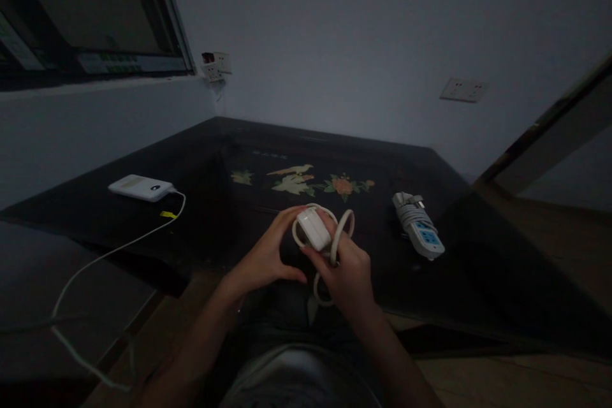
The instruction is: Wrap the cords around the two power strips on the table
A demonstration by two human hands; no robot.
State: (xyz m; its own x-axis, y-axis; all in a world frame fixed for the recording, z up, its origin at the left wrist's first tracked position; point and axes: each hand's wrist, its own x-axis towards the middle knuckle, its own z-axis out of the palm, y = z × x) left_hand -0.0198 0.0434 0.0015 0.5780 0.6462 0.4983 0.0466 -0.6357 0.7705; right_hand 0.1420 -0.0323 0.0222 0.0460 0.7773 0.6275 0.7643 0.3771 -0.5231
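Two pale walls (335, 32) fill the top of the frame. Below them, a dark table (459, 268) spans the middle, with a bird-and-flower pattern (292, 183) near centre. Window (119, 6) at upper left.

Our left hand (262, 258), lower centre, is wide: thumb well apart from the fingers, fingertips up by the loops. Can't tell if they press on the cord. Our right hand (351, 271), just right of it, is closed around a white block (314, 229) and part of its thick off-white cord (336, 239). Both items sit at centre frame, over the near table edge; the cord hangs in loose loops around the block and fingers.

Step in hand, our read: handling the looped cord, right side doing the holding. Next move calls for a steady right grip so the loops don't slip, and light left fingers.

Right of centre: power strip (433, 241), grey cord (415, 215) wound around it. Left: white device (141, 187) with a thin cable (117, 246) running off the table toward lower left. Smallest: yellow tag (168, 214) beside that cable.
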